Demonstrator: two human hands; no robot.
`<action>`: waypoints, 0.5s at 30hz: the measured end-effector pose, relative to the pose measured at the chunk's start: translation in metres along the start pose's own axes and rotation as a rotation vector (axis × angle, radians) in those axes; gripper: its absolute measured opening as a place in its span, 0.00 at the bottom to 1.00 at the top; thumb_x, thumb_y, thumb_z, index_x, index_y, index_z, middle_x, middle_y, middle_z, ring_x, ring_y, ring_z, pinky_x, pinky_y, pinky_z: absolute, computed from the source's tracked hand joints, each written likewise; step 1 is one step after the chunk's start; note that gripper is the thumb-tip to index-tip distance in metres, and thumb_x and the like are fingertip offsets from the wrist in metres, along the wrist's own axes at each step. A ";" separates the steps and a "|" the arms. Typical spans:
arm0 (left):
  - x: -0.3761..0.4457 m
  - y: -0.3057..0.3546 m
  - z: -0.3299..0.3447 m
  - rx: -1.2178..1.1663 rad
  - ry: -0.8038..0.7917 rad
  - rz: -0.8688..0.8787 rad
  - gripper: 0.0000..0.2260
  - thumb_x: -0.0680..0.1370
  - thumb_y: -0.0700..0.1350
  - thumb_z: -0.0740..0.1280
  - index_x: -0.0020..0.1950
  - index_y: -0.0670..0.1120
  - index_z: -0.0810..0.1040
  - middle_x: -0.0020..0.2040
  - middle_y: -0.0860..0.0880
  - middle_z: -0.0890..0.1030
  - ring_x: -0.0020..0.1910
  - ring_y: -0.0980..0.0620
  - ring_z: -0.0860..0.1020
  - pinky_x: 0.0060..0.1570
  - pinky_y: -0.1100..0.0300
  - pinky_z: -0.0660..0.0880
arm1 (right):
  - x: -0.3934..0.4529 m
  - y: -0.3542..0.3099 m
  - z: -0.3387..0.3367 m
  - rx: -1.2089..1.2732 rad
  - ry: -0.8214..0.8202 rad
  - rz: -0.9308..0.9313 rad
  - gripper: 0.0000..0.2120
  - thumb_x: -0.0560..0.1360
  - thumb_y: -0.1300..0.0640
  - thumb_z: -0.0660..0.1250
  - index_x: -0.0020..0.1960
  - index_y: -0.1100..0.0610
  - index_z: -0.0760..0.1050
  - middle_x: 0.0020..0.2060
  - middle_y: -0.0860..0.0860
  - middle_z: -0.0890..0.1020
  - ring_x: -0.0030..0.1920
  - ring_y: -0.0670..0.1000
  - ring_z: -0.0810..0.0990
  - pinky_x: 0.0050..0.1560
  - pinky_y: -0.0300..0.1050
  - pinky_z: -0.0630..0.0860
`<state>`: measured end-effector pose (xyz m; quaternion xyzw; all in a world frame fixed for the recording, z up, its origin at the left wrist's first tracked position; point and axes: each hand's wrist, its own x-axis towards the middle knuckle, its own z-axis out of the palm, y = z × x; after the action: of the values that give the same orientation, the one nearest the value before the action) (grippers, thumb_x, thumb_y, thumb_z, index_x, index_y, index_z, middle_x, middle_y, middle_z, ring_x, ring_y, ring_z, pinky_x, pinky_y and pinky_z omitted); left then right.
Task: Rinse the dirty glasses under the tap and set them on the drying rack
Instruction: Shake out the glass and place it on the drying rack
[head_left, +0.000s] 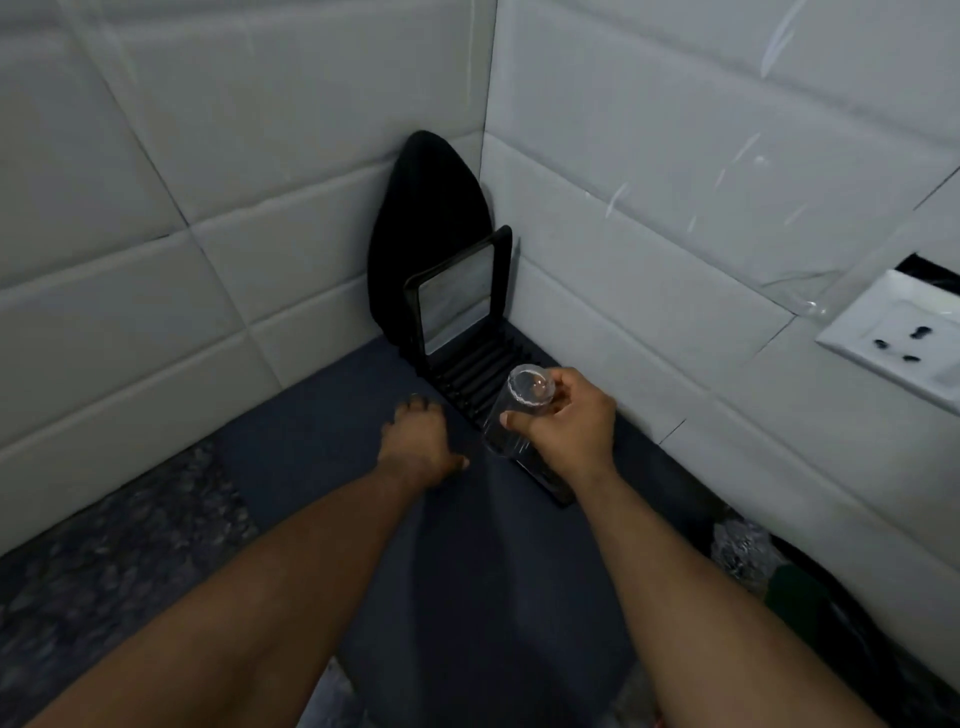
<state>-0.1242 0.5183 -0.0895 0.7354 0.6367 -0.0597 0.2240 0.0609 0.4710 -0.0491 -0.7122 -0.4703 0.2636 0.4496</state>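
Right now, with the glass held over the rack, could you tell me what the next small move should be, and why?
Probably lower the glass onto the drying rack. The right hand holds it upside down just above the rack's free slots, in front of the propped tray, while the left hand rests empty on the mat.

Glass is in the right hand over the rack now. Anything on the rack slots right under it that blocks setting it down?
Nothing visible does. The right hand holds the glass over the near end of the black drying rack, whose slots there look bare. The only item on it, a framed rectangular piece, stands at the far end. The left hand rests beside the rack.
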 end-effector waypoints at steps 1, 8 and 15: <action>0.005 0.002 0.002 -0.008 -0.019 -0.010 0.46 0.69 0.62 0.77 0.79 0.43 0.62 0.80 0.40 0.61 0.77 0.39 0.62 0.72 0.42 0.68 | 0.006 0.000 0.000 0.002 0.010 -0.002 0.26 0.56 0.59 0.88 0.50 0.50 0.83 0.41 0.42 0.86 0.40 0.39 0.84 0.42 0.34 0.80; 0.011 0.036 0.020 -0.022 -0.123 -0.069 0.61 0.65 0.67 0.78 0.83 0.38 0.50 0.82 0.32 0.46 0.80 0.28 0.47 0.74 0.30 0.58 | 0.049 0.011 -0.006 -0.076 0.086 -0.062 0.27 0.57 0.57 0.88 0.54 0.52 0.83 0.42 0.43 0.86 0.42 0.41 0.85 0.45 0.40 0.83; 0.016 0.056 0.031 0.011 -0.172 -0.116 0.64 0.65 0.64 0.80 0.82 0.34 0.45 0.80 0.28 0.42 0.78 0.23 0.43 0.73 0.25 0.53 | 0.074 0.030 -0.016 -0.144 0.110 -0.045 0.28 0.58 0.56 0.87 0.56 0.50 0.83 0.47 0.46 0.86 0.46 0.46 0.85 0.50 0.45 0.84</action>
<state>-0.0616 0.5150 -0.1087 0.6908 0.6562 -0.1390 0.2699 0.1180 0.5272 -0.0648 -0.7453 -0.4785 0.1792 0.4283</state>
